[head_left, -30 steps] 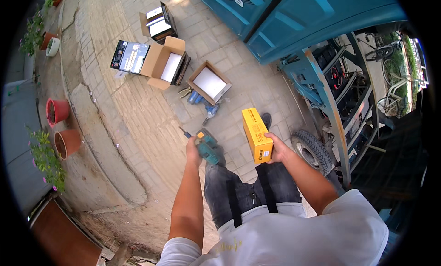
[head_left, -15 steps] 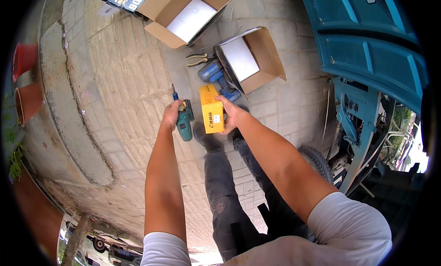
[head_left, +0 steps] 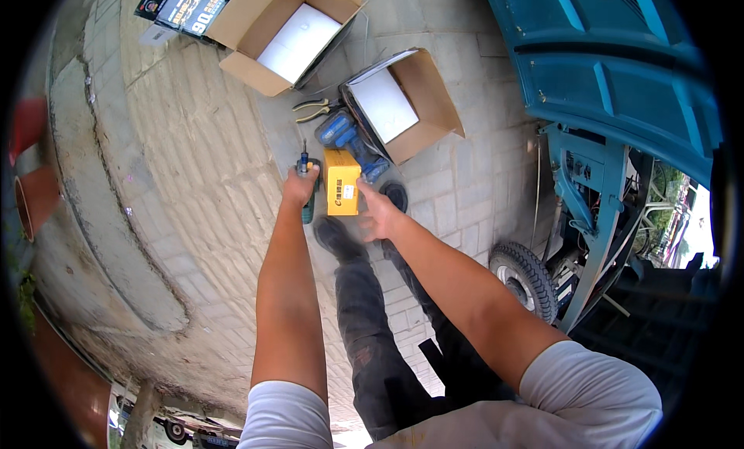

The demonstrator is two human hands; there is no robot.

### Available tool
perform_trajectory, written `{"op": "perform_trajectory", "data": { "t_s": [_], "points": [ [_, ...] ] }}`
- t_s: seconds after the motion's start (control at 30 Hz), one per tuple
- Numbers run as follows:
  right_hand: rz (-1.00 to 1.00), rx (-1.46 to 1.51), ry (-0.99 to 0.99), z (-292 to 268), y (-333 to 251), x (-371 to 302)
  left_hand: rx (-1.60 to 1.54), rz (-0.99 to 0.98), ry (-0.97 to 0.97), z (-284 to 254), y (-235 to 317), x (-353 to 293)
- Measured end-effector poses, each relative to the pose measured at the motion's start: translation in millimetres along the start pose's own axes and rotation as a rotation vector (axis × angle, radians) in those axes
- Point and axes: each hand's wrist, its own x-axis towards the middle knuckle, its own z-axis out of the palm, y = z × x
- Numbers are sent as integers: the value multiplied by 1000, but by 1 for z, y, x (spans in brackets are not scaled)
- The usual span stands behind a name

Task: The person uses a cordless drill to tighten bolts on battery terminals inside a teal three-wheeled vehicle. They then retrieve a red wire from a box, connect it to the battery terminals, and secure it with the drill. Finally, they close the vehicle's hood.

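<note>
My left hand (head_left: 299,187) is wrapped round a green cordless drill (head_left: 308,210), with its bit pointing away from me. A small yellow cardboard box (head_left: 341,187) stands just right of the drill, in front of my shoes. Close to the box's right side is my right hand (head_left: 376,213), slightly blurred, fingers spread and no longer round it; whether the thumb still touches the box I cannot tell. Behind the box lies a blue cordless power tool (head_left: 358,146), partly hidden by it. A pair of pliers (head_left: 314,109) with pale handles rests beyond that.
Two open cardboard boxes, a larger one (head_left: 246,22) and a smaller one (head_left: 430,100), stand on the paving with white inserts inside. On the right is a blue vehicle (head_left: 612,69) with a black tyre (head_left: 527,274). Flower pots (head_left: 39,201) line the left side.
My right hand has let go of the yellow box and drawn back toward me. The drill in my left hand has turned and come closer to the box. The whole view has shifted slightly.
</note>
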Motion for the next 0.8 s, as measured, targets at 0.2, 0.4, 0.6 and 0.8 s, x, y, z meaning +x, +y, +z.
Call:
{"op": "perform_trajectory", "data": {
  "t_s": [0.2,0.4,0.6,0.8],
  "points": [
    [-404,-540,105,-47,69,-31,-200,-21,-204,-21,-7,-97],
    [-158,44,82,-71,129,-179,-97,347,-213,-20,89,-321],
    [-799,-161,-590,42,162,-435,350,639,144,-106,105,-437],
    [-1129,-714,-360,-15,199,-578,537,342,35,-264,-58,-398]
  ]
}}
